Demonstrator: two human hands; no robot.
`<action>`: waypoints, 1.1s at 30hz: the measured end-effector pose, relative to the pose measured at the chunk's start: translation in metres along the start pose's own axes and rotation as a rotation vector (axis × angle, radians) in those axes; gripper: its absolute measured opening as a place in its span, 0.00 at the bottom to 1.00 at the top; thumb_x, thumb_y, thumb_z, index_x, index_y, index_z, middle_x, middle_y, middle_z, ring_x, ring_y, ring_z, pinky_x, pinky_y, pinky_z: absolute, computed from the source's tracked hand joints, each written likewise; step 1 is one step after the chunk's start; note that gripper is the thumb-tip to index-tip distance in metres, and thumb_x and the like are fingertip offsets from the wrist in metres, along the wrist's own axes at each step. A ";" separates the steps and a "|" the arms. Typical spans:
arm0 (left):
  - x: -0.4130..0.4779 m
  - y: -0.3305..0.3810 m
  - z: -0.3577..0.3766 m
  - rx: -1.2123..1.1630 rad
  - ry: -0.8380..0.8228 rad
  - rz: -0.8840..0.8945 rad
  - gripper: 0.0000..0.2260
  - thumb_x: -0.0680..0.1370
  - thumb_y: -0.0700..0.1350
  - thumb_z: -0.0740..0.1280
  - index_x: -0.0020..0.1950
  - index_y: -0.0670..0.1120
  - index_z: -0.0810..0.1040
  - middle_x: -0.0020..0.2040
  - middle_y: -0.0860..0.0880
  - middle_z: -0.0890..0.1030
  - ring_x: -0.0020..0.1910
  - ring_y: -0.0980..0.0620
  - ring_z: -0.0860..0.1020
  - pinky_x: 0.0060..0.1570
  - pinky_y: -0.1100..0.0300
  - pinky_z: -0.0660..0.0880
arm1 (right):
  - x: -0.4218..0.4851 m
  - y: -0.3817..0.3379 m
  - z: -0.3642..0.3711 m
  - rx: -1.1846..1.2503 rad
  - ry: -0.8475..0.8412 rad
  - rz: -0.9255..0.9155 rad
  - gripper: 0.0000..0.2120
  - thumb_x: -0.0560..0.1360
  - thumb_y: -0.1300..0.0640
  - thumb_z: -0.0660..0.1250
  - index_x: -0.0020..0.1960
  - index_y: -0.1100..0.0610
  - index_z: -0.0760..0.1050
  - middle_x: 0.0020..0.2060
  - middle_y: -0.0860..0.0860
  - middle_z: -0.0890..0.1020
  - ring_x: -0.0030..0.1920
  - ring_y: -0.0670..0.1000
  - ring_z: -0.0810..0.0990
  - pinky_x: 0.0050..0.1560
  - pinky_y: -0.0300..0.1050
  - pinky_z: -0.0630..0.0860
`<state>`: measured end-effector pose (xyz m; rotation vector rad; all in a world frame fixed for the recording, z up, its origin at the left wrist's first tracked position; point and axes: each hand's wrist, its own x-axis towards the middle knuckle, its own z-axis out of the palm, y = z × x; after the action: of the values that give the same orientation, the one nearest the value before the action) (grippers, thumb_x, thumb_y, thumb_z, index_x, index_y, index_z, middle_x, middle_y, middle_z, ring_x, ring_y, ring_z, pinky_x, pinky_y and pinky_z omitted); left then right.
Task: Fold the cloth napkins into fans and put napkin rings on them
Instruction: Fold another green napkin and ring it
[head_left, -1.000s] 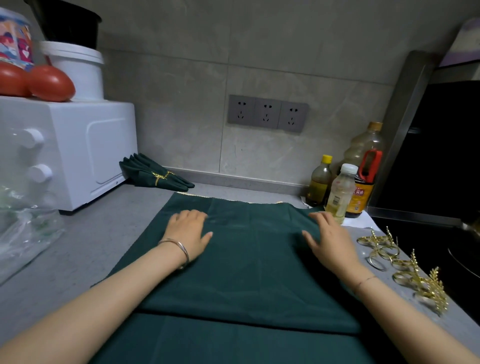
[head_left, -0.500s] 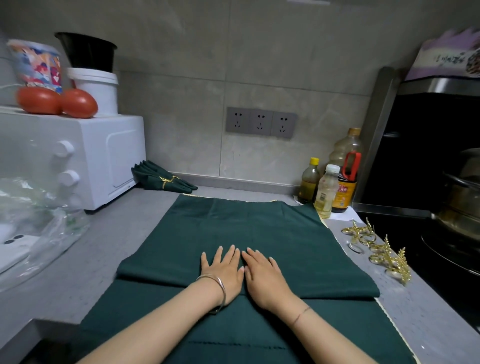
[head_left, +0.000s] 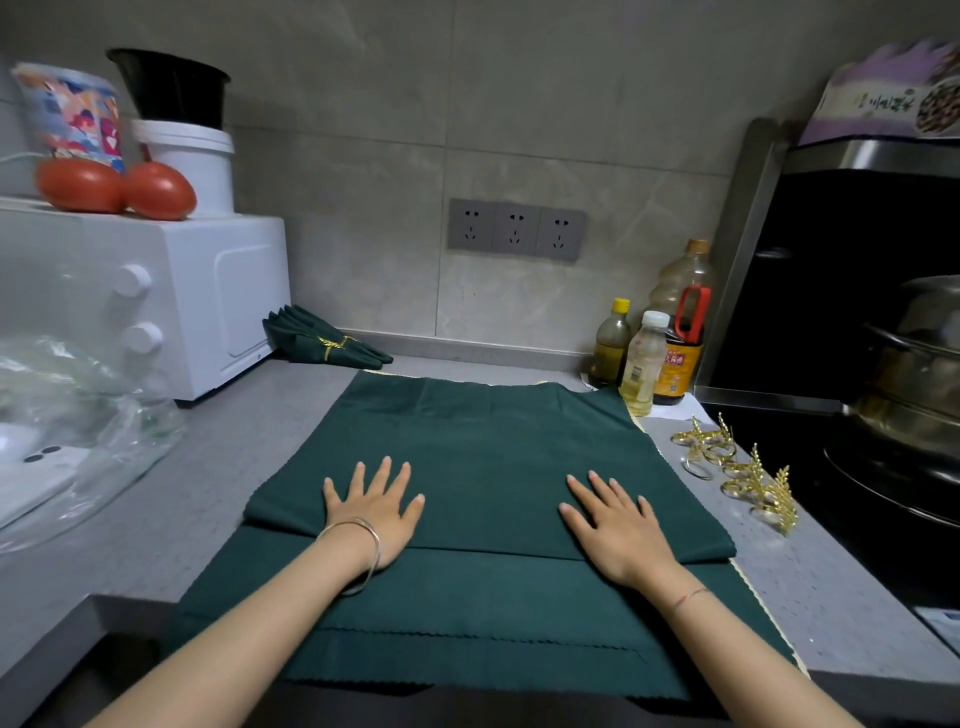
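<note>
A dark green cloth napkin (head_left: 488, 447) lies spread at the front edge of the grey countertop (head_left: 208, 493), with one fold across it. The person's left hand (head_left: 371, 512) and right hand (head_left: 618, 525) press flat on the folded layer, well apart, fingers straight and splayed wide. Gold napkin rings (head_left: 737, 473) cluster near the right edge. At the back, beside a white oven (head_left: 156, 301), rests a ringed fan napkin (head_left: 324, 343).

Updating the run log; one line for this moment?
stage: pressing fold | left hand: flat on green napkin | right hand: flat on napkin | gold rings: loose at right
</note>
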<state>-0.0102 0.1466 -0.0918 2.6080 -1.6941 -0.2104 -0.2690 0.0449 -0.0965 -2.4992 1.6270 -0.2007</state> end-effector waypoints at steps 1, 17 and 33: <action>0.000 -0.005 -0.001 0.000 0.003 -0.013 0.26 0.81 0.60 0.40 0.78 0.55 0.39 0.78 0.52 0.39 0.77 0.46 0.40 0.73 0.39 0.40 | -0.001 0.007 -0.002 0.001 0.004 0.013 0.27 0.80 0.38 0.45 0.77 0.42 0.47 0.77 0.46 0.47 0.77 0.48 0.44 0.75 0.51 0.42; 0.008 -0.073 -0.005 -0.067 0.072 -0.132 0.34 0.79 0.66 0.44 0.79 0.50 0.42 0.79 0.50 0.42 0.78 0.48 0.43 0.75 0.49 0.44 | 0.009 0.057 -0.020 -0.039 -0.070 0.183 0.30 0.81 0.39 0.44 0.78 0.51 0.46 0.77 0.50 0.46 0.77 0.50 0.44 0.74 0.52 0.39; 0.011 -0.072 -0.001 -0.068 0.115 -0.128 0.33 0.79 0.66 0.42 0.79 0.50 0.41 0.79 0.50 0.40 0.77 0.48 0.42 0.75 0.49 0.42 | 0.162 -0.108 -0.020 -0.018 -0.122 -0.094 0.29 0.77 0.37 0.56 0.69 0.56 0.67 0.67 0.55 0.69 0.67 0.57 0.68 0.67 0.52 0.65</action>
<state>0.0596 0.1664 -0.0985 2.6256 -1.4604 -0.1162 -0.1113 -0.0611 -0.0512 -2.5486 1.4728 -0.0431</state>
